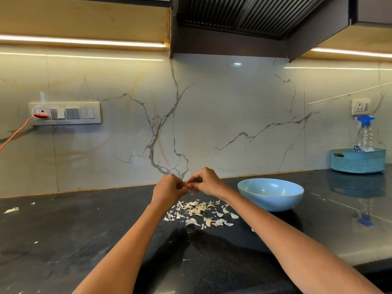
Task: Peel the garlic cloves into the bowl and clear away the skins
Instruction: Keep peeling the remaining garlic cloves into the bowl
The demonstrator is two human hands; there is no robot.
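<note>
Both hands are raised together above the dark surface [63,240], fingertips meeting over the pile of skins [199,211]; the left hand [168,188] is curled, with its grip apparently pinching a garlic clove, and the right hand [204,181] pinches at the same spot, most likely on a flap of skin; the clove itself is almost wholly hidden between the fingers, so its state cannot be told.

The blue bowl [270,194] stands just to the right of the hands, near the pile but apart from it; whatever lies inside it is hidden by its rim; a few pieces in the pile look plumper than the rest and may be unpeeled cloves, though that is uncertain.

The step in hand appears to be stripping one clove; it would go best if the left hand held the clove firmly by one end while the right pulled the loosened skin away along its length, working over the pile so that the scraps fall where the others already lie; the bare clove then needs only a short carry right to the bowl.

A stray scrap [11,210] lies far to the left and will want gathering too.
</note>
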